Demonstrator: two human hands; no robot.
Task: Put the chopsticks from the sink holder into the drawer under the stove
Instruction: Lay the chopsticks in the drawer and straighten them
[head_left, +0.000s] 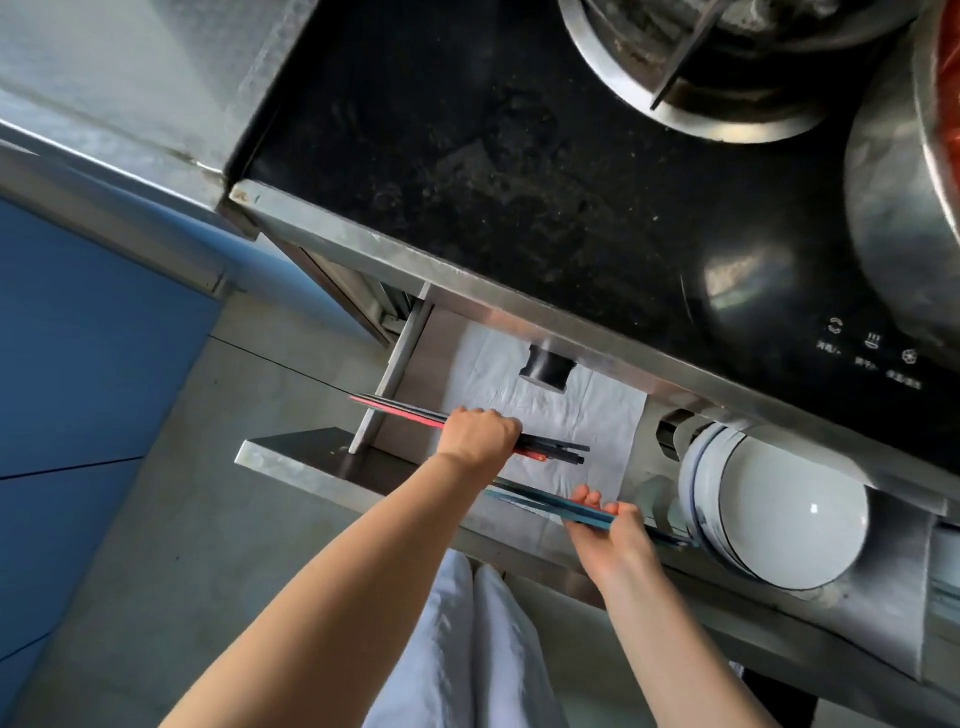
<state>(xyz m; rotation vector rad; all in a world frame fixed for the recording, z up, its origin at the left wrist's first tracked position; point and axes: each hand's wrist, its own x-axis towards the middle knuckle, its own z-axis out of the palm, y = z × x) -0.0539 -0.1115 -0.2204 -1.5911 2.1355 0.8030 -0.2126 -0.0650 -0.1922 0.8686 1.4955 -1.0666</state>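
Stove top (519, 171): black glass, glossy, dulled by dusty smears. Its front edge (467, 270): brushed steel, satin sheen. Burner ring (691, 111): shiny metal, with crusted grime inside. Pot (898, 197): polished steel, mirror-like. Drawer (291, 465): brushed stainless steel, matt grey, lined with a creased white cloth or paper sheet (571, 415). Bowls (779, 514): white glazed ceramic, smooth and glossy, blue line at the rim. Chopsticks (550, 452): smooth, dark and red, lacquer-like; material uncertain. Cupboard door (78, 364): flat blue, matt. Floor (171, 545): grey tile, dull. Trousers (478, 649): pale woven cloth.
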